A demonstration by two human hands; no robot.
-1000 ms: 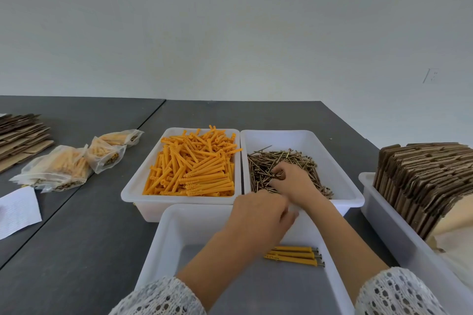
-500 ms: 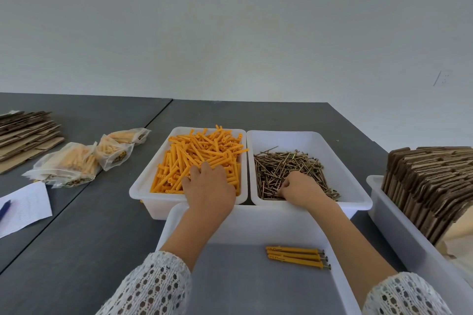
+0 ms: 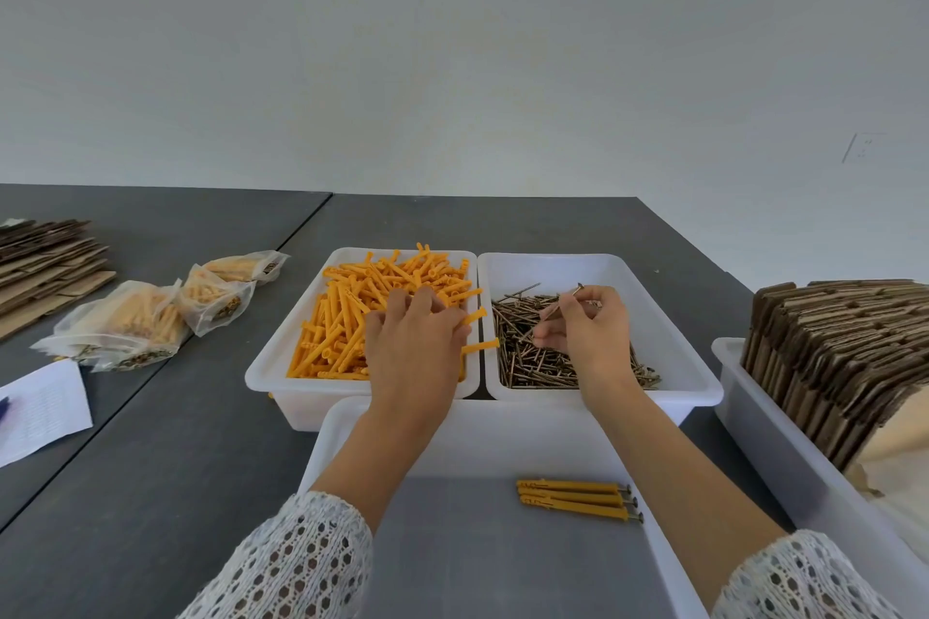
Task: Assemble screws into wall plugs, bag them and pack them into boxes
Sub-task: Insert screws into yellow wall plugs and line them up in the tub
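1. Grey tabletop (image 3: 151, 493) under a plain pale wall; far left edge has a flat cardboard stack (image 3: 45, 261) and a sheet of paper (image 3: 40, 407).
2. Filled bags (image 3: 151, 317) of plug-and-screw sets lie left of the bins, well apart from both hands.
3. Bin of orange wall plugs (image 3: 352, 317): left hand (image 3: 414, 342) sits palm down on the pile, fingers curled into the plugs. A couple of plugs (image 3: 480, 346) poke out past its right side, over the bin rim. Left grip looks closed on plugs; how many, cannot tell.
4. Bin of screws (image 3: 523, 357) sits just beside the plug bin, rims nearly touching. Right hand (image 3: 588, 332) is raised just above the pile.
5. Right grip: narrow pinch, thumb and forefinger on one screw (image 3: 565, 302). Its long axis is tilted, head end up and to the right, the other end down-left toward the left hand.
6. Key relation: the plugs at the left hand lie just left of the screw, across the shared bin walls. Judged next move: bring both hands together over the front bin (image 3: 452, 568) and line up screw tip with plug mouth.
7. Front bin, nearest the person, holds three finished assemblies (image 3: 578, 500), lying side by side, screw heads to the right.
8. Far right: tray (image 3: 754, 417) packed with upright folded cardboard boxes (image 3: 844, 357), untouched.
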